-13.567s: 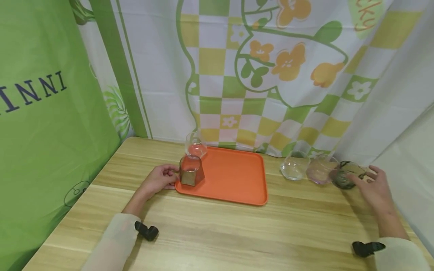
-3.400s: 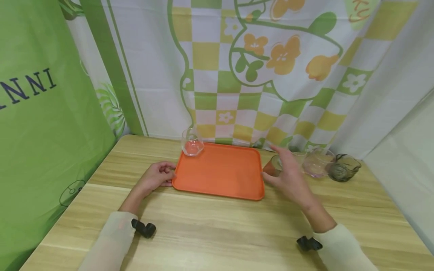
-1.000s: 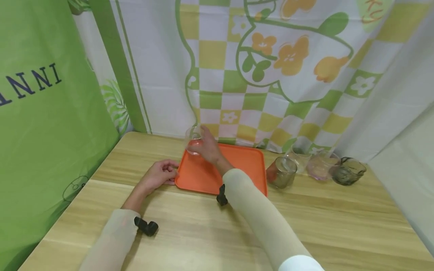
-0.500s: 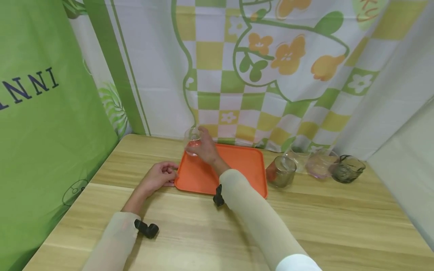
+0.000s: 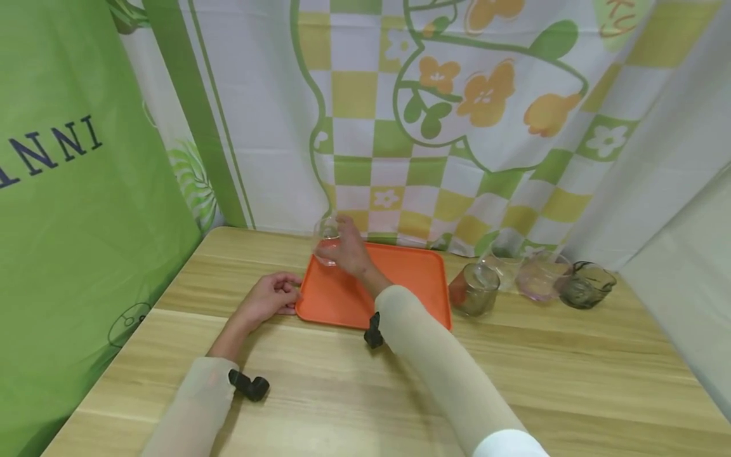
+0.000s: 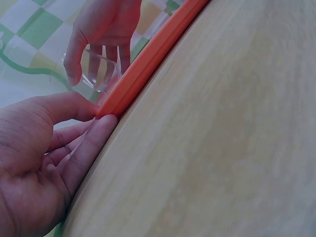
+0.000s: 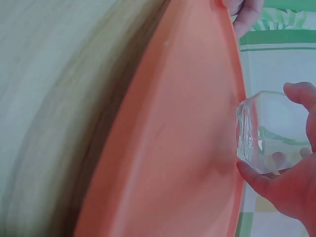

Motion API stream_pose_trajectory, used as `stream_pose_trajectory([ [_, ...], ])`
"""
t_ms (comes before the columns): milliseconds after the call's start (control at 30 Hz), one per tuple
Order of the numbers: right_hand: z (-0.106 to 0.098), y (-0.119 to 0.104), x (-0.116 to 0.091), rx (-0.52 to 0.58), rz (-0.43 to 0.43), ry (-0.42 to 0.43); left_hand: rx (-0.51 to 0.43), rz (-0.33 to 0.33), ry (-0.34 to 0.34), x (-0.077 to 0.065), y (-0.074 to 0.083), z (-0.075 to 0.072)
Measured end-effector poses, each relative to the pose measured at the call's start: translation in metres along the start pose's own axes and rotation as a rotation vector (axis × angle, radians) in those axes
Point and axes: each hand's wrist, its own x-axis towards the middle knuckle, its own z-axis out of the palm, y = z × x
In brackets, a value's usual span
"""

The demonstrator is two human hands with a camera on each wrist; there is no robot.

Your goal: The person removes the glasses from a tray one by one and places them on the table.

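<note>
In the head view my right hand (image 5: 351,249) holds a clear, faceted glass (image 5: 323,240) over the back left corner of the orange tray (image 5: 411,279). The right wrist view shows its thumb and fingers spread around the sides of the clear glass (image 7: 271,118), its base close to the tray's edge. At the front left corner, my left hand (image 5: 273,294) pinches the tray rim. In the left wrist view the left hand (image 6: 44,143) has its thumb on top of the rim and a finger beneath it.
Right of the tray stands a grey-brown glass (image 5: 475,291). Beyond it, in a row, are a clear glass (image 5: 504,266), a pinkish glass (image 5: 541,279) and a dark grey glass (image 5: 587,285). A patterned curtain (image 5: 365,139) hangs along the table's back edge.
The grey-brown glass went from the tray's front left to the table right of the tray. My right hand then crossed to the clear glass on the tray. Almost nothing moves in the last second.
</note>
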Motion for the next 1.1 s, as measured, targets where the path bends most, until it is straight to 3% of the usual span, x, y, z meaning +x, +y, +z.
stream_pose_trajectory([
  [400, -0.024, -0.031, -0.032, 0.032, 0.076, -0.052, -0.006, 0.008, -0.003, -0.001, 0.001, 0.001],
  [733, -0.062, -0.043, -0.071, 0.125, 0.015, -0.175, 0.024, -0.003, 0.012, 0.000, -0.001, 0.000],
  [933, -0.084, -0.051, -0.098, 0.031, 0.080, -0.165, 0.017, 0.000, 0.006, -0.002, 0.000, 0.001],
  [1100, -0.105, -0.056, -0.117, 0.028, 0.089, -0.171, 0.019, 0.002, 0.006, -0.003, 0.002, 0.002],
])
